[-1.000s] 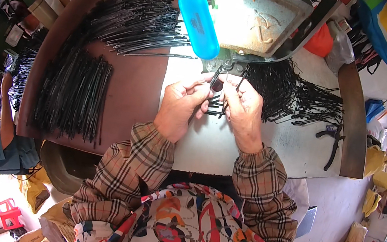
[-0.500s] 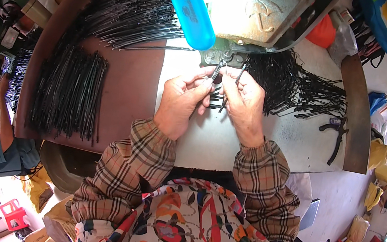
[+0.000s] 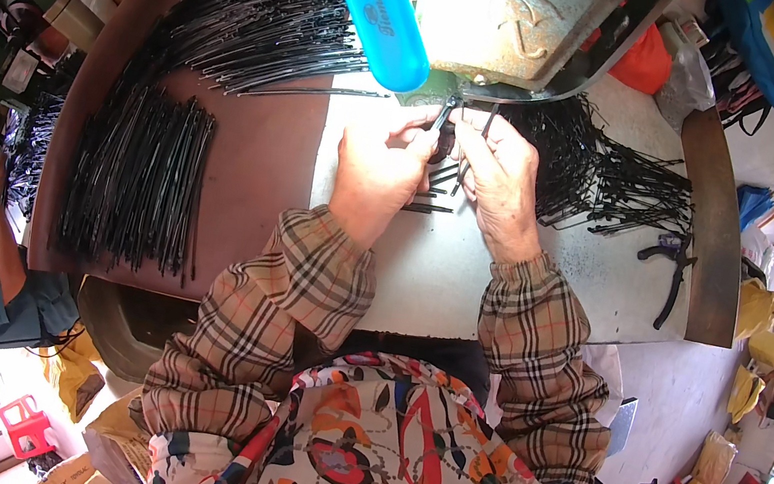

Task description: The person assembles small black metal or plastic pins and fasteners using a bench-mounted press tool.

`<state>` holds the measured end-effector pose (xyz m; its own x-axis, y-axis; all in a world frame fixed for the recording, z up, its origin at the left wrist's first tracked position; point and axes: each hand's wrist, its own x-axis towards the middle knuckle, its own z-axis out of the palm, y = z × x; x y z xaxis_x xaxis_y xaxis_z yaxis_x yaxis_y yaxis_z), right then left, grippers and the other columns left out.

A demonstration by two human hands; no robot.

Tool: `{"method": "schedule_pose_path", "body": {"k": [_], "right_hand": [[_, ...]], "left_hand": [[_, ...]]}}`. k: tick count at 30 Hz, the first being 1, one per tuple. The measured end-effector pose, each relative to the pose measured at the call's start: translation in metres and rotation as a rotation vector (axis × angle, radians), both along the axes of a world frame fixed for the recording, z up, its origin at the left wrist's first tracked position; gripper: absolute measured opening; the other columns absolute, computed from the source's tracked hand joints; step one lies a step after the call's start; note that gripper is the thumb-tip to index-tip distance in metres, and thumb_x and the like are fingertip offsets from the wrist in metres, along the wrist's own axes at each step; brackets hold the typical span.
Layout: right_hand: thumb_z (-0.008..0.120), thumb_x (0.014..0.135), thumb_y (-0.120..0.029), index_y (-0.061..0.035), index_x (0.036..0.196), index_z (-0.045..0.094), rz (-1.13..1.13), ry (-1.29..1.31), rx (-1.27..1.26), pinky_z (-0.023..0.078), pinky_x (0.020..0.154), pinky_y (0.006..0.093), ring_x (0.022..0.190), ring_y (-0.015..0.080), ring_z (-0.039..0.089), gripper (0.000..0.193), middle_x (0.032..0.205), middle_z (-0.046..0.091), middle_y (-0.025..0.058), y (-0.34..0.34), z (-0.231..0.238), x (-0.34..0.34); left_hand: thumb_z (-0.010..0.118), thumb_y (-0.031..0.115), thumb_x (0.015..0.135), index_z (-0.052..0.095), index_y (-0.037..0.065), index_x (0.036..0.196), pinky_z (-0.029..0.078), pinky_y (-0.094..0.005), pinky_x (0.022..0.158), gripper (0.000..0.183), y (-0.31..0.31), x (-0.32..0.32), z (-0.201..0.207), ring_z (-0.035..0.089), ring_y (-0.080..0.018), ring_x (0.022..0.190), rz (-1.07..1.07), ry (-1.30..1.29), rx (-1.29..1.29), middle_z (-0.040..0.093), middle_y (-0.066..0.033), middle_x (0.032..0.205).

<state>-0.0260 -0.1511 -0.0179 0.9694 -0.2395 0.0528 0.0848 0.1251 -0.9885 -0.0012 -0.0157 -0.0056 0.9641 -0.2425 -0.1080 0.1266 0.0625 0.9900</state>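
My left hand (image 3: 376, 167) is closed on a slim black umbrella rib (image 3: 443, 117), whose tip points up at the base of the machine (image 3: 516, 34). Close beside it on the right, my right hand (image 3: 500, 177) has its fingers pinched together around another thin black umbrella rib (image 3: 461, 179). The fingertips of both hands nearly meet just below the machine, and its lower part is partly hidden by them. Under the hands, several short black pieces (image 3: 429, 209) lie on the white table top (image 3: 400, 285).
Bundles of black ribs lie at far left (image 3: 249, 28) and near left (image 3: 135, 182). A tangled heap (image 3: 561, 163) sits right, with black pliers (image 3: 673, 277) nearby. A blue paddle-shaped piece (image 3: 386, 24) overhangs the table. A raised brown edge (image 3: 719, 244) borders the right side. A co-worker's arm (image 3: 6, 248) shows left.
Both hands have moved slightly forward, closer to the machine, with the ribs still in them. The rib in my left hand now reaches the machine's base.
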Motion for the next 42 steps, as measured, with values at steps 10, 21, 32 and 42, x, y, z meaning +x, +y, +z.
{"method": "schedule_pose_path", "body": {"k": [10,21,32,42], "right_hand": [[0.06,0.09,-0.011,0.0015,0.093,0.065,-0.037,0.015,-0.013,0.034,0.046,0.0186,0.054,0.0008,0.044,0.014,0.068,0.059,-0.0029,0.0,-0.004,0.0],[0.059,0.09,-0.008,0.003,0.097,0.065,-0.078,-0.023,-0.068,0.04,0.052,0.0189,0.061,0.0024,0.05,0.014,0.071,0.059,-0.0017,0.002,-0.004,-0.001],[0.061,0.09,-0.016,-0.0024,0.09,0.065,0.118,0.113,-0.075,0.033,0.042,0.0169,0.05,0.0,0.042,0.014,0.065,0.054,-0.0044,-0.016,0.019,0.0],[0.06,0.09,-0.016,-0.0028,0.089,0.062,0.117,0.137,0.107,0.032,0.04,0.0167,0.047,0.0015,0.041,0.014,0.065,0.053,-0.003,-0.013,0.011,-0.002]], "left_hand": [[0.056,0.0,0.078,0.069,-0.002,0.096,0.048,-0.0355,0.058,0.022,-0.008,0.005,-0.022,0.062,-0.0299,0.061,0.161,-0.756,0.381,0.065,-0.0184,0.071],[0.056,0.0,0.078,0.069,-0.002,0.096,0.049,-0.0368,0.061,0.022,-0.011,0.001,-0.024,0.062,-0.0331,0.063,0.172,-0.624,0.324,0.064,-0.0199,0.073],[0.061,0.0,0.07,0.058,-0.004,0.113,0.047,-0.0409,0.065,0.043,-0.001,-0.009,-0.006,0.059,-0.0339,0.074,0.066,-0.923,0.772,0.06,-0.0178,0.086],[0.059,0.007,0.07,0.056,-0.001,0.097,0.042,-0.0388,0.064,0.029,-0.003,-0.009,0.003,0.057,-0.0293,0.078,0.0,-1.104,0.959,0.053,-0.0134,0.087]]}}
